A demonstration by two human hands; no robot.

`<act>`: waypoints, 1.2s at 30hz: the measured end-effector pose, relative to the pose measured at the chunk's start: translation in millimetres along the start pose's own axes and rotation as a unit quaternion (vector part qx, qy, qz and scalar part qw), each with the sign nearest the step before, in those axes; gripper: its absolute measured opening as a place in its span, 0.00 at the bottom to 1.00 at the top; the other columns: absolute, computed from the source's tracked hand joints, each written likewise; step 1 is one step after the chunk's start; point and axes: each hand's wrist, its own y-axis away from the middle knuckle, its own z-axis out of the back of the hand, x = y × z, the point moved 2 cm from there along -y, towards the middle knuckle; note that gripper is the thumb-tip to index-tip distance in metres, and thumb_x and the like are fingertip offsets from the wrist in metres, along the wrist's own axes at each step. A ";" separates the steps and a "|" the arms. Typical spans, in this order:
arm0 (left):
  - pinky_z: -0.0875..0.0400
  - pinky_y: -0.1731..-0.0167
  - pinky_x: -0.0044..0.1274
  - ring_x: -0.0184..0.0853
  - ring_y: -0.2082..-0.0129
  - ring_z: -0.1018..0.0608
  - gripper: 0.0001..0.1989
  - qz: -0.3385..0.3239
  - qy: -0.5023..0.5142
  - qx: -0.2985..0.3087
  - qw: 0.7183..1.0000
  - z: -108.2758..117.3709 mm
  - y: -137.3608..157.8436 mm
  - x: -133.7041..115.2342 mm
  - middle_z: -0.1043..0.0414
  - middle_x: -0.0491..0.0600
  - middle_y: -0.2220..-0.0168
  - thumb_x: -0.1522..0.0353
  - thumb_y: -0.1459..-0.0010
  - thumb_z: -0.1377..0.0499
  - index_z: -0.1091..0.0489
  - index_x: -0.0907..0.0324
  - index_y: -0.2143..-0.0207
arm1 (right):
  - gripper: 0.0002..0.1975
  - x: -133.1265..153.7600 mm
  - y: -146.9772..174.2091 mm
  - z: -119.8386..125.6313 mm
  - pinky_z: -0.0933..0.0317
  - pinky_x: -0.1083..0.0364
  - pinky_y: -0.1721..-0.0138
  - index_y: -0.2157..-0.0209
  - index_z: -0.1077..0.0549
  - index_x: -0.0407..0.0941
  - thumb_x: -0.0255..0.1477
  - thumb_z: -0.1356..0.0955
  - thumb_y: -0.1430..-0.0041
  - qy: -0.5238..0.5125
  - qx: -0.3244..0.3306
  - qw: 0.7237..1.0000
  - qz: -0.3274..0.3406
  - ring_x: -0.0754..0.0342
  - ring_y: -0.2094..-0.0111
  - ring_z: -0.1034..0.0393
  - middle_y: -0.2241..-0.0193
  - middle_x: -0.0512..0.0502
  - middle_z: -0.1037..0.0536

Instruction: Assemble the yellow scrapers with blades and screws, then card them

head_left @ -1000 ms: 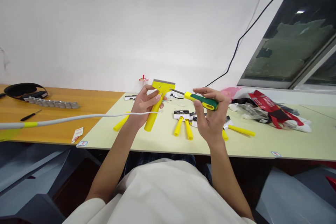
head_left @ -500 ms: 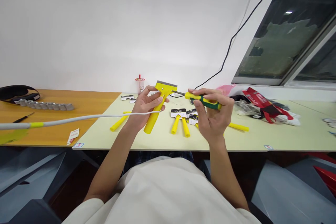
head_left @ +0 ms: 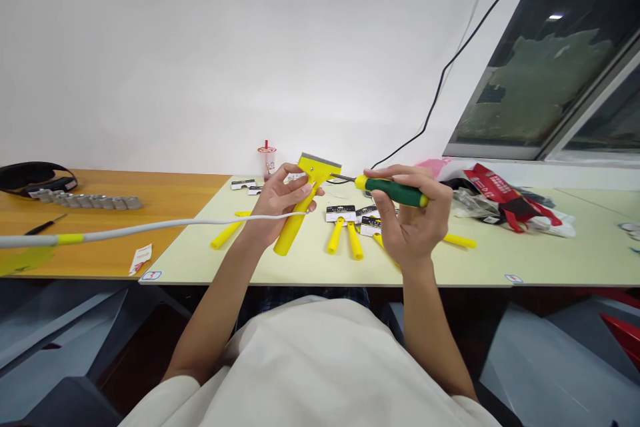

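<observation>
My left hand (head_left: 281,203) is wrapped round the handle of a yellow scraper (head_left: 290,232), which leans with its wide head and grey blade edge up. In my right hand (head_left: 419,217) is a screwdriver (head_left: 397,192) with a green and yellow handle. Its shaft points left, and the tip is at the scraper head, by the right-hand screw area; whether it sits in a screw I cannot tell. Below, on the table, lie more yellow scrapers (head_left: 355,242) with black-and-white card sleeves on their heads.
A lidded cup (head_left: 267,161) with a red straw stands by the wall. Right of my hands lies a red and clear plastic bag pile (head_left: 500,197). On the brown table are metal sockets (head_left: 87,201) and a thin black tool (head_left: 45,224). A white cable (head_left: 165,225) crosses the left foreground.
The screwdriver handle has turned about its axis, showing more green now, and my right hand has shifted slightly right. The scraper head has moved slightly right in my left hand.
</observation>
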 end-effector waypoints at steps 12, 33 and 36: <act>0.23 0.68 0.24 0.41 0.55 0.14 0.24 -0.010 -0.005 -0.005 1.000 -1.4 0.2 0.1 0.23 0.47 0.57 0.68 0.46 0.20 0.31 0.54 0.57 | 0.18 4.5 -3.1 2.6 0.18 0.32 0.45 0.39 0.31 0.56 0.27 0.29 0.26 -0.013 0.021 1.000 -0.007 0.39 0.42 0.20 0.46 0.42 0.21; 0.24 0.69 0.23 0.41 0.55 0.15 0.24 -0.014 0.000 0.003 1.000 -2.8 1.5 -3.5 0.24 0.47 0.60 0.68 0.46 0.20 0.31 0.54 0.58 | 0.17 -3.0 -1.0 5.4 0.18 0.38 0.50 0.43 0.31 0.55 0.28 0.26 0.27 0.019 0.007 1.000 0.019 0.44 0.50 0.18 0.51 0.45 0.20; 0.24 0.68 0.23 0.40 0.56 0.15 0.24 -0.012 0.000 0.008 1.000 -3.8 2.1 -3.7 0.24 0.47 0.60 0.68 0.46 0.20 0.32 0.55 0.59 | 0.17 -2.0 -2.3 7.4 0.18 0.37 0.49 0.42 0.32 0.56 0.31 0.27 0.26 0.007 0.018 1.000 0.002 0.42 0.48 0.18 0.48 0.43 0.21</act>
